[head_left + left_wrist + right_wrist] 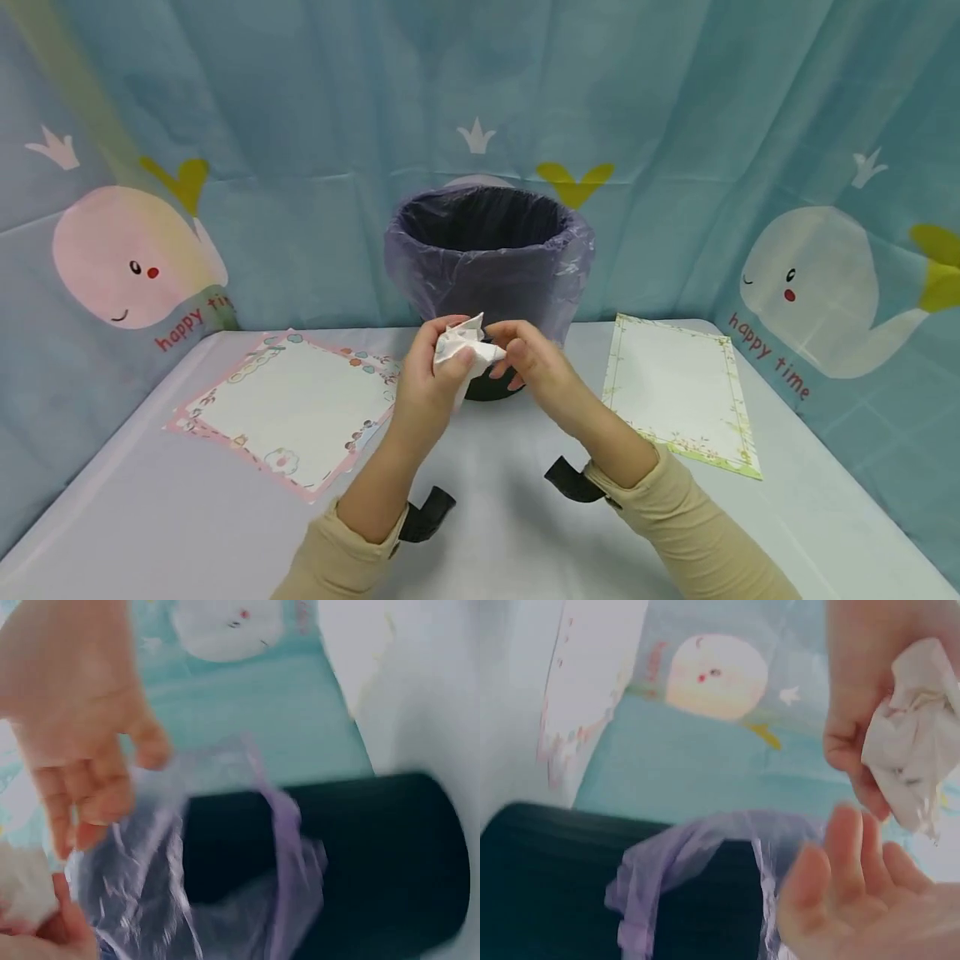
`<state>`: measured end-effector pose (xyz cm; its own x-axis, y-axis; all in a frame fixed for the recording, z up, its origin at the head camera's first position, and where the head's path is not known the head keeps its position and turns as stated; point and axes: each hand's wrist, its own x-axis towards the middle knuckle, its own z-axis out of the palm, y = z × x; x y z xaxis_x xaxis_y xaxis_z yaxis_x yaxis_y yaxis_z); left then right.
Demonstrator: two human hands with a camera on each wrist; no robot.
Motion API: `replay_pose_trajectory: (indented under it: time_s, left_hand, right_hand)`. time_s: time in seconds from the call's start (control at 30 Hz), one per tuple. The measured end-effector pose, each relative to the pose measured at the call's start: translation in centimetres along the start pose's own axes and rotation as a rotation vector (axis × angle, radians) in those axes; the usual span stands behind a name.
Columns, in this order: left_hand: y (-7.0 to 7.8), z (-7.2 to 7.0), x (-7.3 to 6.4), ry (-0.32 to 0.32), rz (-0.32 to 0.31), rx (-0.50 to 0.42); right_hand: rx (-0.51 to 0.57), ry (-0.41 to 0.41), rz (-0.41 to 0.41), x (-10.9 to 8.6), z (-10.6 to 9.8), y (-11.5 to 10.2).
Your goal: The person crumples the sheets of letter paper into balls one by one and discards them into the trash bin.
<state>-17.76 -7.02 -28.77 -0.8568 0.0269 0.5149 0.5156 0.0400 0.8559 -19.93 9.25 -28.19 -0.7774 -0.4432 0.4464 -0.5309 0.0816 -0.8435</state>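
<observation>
the left hand (426, 371) is curled round a crumpled wad of thin white paper (457, 340), its thumb pressed on the near side. the right hand (542, 362) is just beside it, fingers slightly bent and spread; in the right wrist view it has hold of nothing and the wad lies apart from its fingertips. the wad is held up in front of a round black bin (397, 862) lined with a translucent purple plastic bag (502, 287), which stands at the back of the white surface (487, 533). white paper with a pink decorated border (315, 400) lies to the left, a white sheet with a green leafy border (675, 383) to the right.

the step in hand looks like gathering the paper into a tighter bundle. to do it well, the left hand would best hold the wad firmly by its middle while the right hand folds in the pointed corners that stick out. steady, even pressure should serve better than a sharp squeeze, since soft paper may tear or spring loose. both palms closing from opposite sides would probably give the neatest lump.
</observation>
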Motion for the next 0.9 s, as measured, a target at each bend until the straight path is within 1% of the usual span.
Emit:
replay_pose_trajectory:
  time_s: [0.07, 0.13, 0.17, 0.2, 0.23, 0.27, 0.3, 0.33, 0.37, 0.43, 0.47, 0.5, 0.53, 0.57, 0.63, 0.73, 0.77, 0.8, 0.87, 0.9]
  left_hand:
    - [-0.4, 0.3, -0.1, -0.022, 0.127, 0.103]
    - [-0.7, 0.5, -0.2, -0.021, 0.23, 0.199]
    - [-0.9, 0.6, -0.3, -0.003, 0.271, 0.253]
    - [-1.0, 0.7, -0.3, 0.017, 0.293, 0.282]
    - [-1.0, 0.7, -0.3, 0.037, 0.297, 0.304]
    - [-0.8, 0.7, -0.4, 0.054, 0.279, 0.323]
    - [-0.6, 0.7, -0.4, 0.059, 0.239, 0.335]
    - [-0.3, 0.6, -0.5, 0.049, 0.183, 0.336]
    - [0.0, 0.6, -0.6, 0.028, 0.109, 0.321]
    - [0.7, 0.5, -0.6, -0.032, -0.04, 0.253]
    - [1.0, 0.5, -0.6, -0.062, -0.103, 0.209]
    - [1.1, 0.6, -0.5, -0.085, -0.148, 0.159]
    - [1.2, 0.7, -0.4, -0.101, -0.177, 0.106]
    - [1.2, 0.9, -0.4, -0.104, -0.188, 0.05]
    - [1.0, 1.4, -0.3, -0.074, -0.163, -0.048]
    - [0.4, 2.2, -0.5, 0.02, -0.094, -0.158]
    - [0.2, 2.5, -0.5, 0.057, -0.072, -0.183]
    - [0.1, 2.8, -0.6, 0.098, -0.055, -0.19]
    - [-0.1, 3.3, -0.7, 0.163, -0.021, -0.192]
    - [-0.2, 3.5, -0.7, 0.19, -0.005, -0.19]
  right_hand:
    - [0.1, -0.079, 0.085, 0.0, -0.1, -0.1]
    - [0.194, -0.136, 0.138, 0.0, 0.0, -0.2]
    - [0.226, -0.153, 0.151, 0.0, 0.0, -0.2]
    - [0.253, -0.161, 0.157, -0.1, 0.1, -0.2]
    - [0.281, -0.162, 0.158, -0.1, 0.1, -0.2]
    - [0.298, -0.156, 0.149, -0.1, 0.1, -0.2]
    - [0.31, -0.144, 0.131, -0.2, 0.2, -0.2]
    - [0.321, -0.128, 0.109, -0.2, 0.2, -0.1]
    - [0.332, -0.111, 0.084, -0.2, 0.2, -0.1]
    - [0.344, -0.077, 0.031, -0.3, 0.3, 0.2]
    - [0.34, -0.062, -0.003, -0.4, 0.4, 0.3]
    - [0.335, -0.045, -0.036, -0.4, 0.6, 0.5]
    - [0.331, -0.028, -0.067, -0.4, 0.7, 0.6]
    - [0.323, -0.006, -0.104, -0.4, 1.0, 0.8]
    - [0.309, 0.046, -0.184, -0.3, 1.6, 1.1]
    - [0.272, 0.159, -0.331, 0.0, 2.9, 1.6]
    - [0.246, 0.209, -0.386, 0.2, 3.3, 1.7]
    - [0.232, 0.254, -0.434, 0.3, 3.8, 1.9]
    - [0.205, 0.351, -0.526, 0.6, 4.5, 2.0]
    - [0.204, 0.392, -0.558, 0.7, 4.9, 2.1]
